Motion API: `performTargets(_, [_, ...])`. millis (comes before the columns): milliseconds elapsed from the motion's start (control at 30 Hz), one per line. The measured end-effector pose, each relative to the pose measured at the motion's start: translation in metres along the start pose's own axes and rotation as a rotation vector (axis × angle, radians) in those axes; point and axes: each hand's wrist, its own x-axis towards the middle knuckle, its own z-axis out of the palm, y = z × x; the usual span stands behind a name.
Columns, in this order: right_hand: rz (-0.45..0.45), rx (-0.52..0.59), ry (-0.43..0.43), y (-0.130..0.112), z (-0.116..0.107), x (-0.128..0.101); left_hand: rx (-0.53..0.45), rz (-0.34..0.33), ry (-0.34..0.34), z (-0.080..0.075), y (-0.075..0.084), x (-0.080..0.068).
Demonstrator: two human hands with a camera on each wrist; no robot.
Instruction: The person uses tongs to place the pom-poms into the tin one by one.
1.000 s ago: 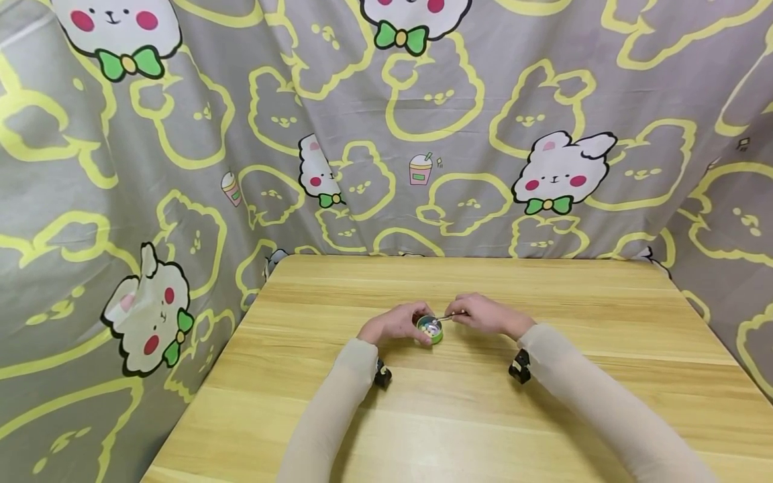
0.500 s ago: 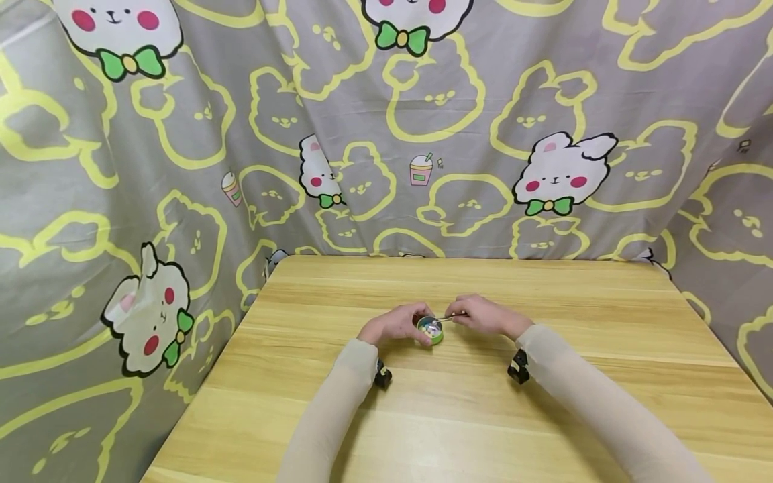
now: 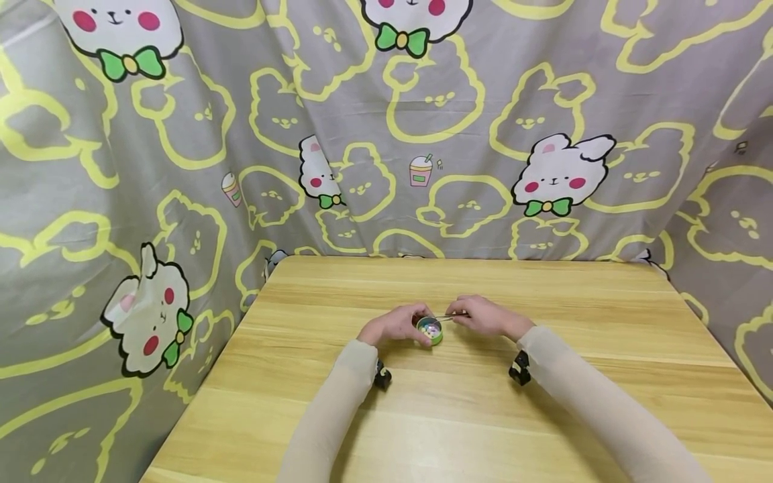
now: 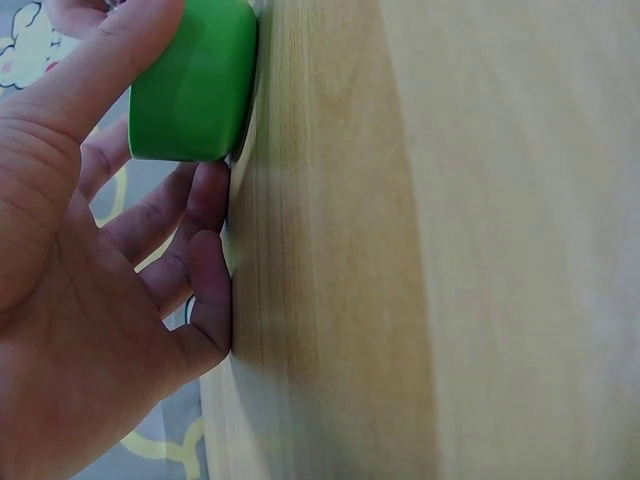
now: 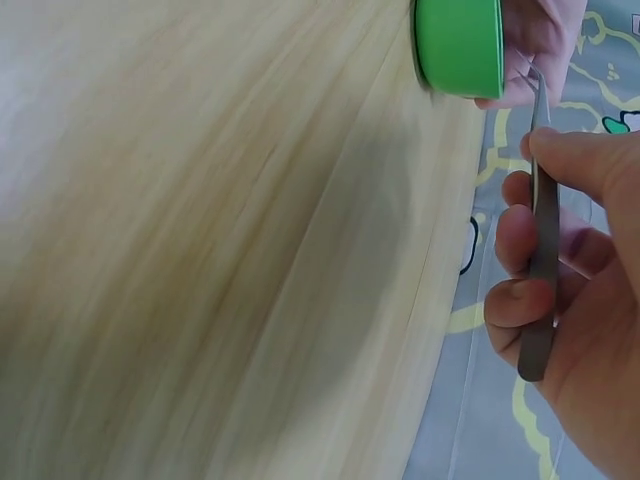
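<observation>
You had the small green cup [image 3: 430, 331] sitting on the wooden table [image 3: 543, 416], roughly at its middle. Your left hand [image 3: 395, 325] curled around the cup's left side, thumb and fingers wrapped on the green wall [image 4: 195, 85], probably to keep it from sliding while you worked in it. Your right hand [image 3: 486, 315] sat just right of the cup and pinched a pair of metal tweezers [image 5: 541, 235] between thumb and fingers; the tips pointed over the cup's rim, toward the small coloured bits [image 3: 431, 329] inside. Couldn't tell if the tips gripped one of those bits, too small to see. Both forearms in beige sleeves [image 3: 338, 409] rested low on the table on either side of the cup, likely for a steadier hand with fine work. Behind the table, on the cup's far side, hung a grey curtain [image 3: 386, 134] printed with cartoon bunnies.
</observation>
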Motion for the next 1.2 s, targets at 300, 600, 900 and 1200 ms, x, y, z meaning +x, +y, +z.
performTargets(300, [0.045,0.001,0.059,0.02,-0.002,-0.019,-0.022,-0.015,0.006,0.001,-0.002,-0.003])
performTargets(600, [0.156,-0.002,0.067,0.043,-0.006,-0.039,-0.027,-0.009,0.005,0.002,-0.001,-0.004])
performTargets(900, [0.216,0.012,0.051,0.053,-0.004,-0.044,-0.013,-0.013,0.006,0.002,0.0,-0.002])
performTargets(1200, [0.238,-0.011,0.065,0.056,0.002,-0.042,0.008,-0.002,-0.004,0.001,0.001,0.002])
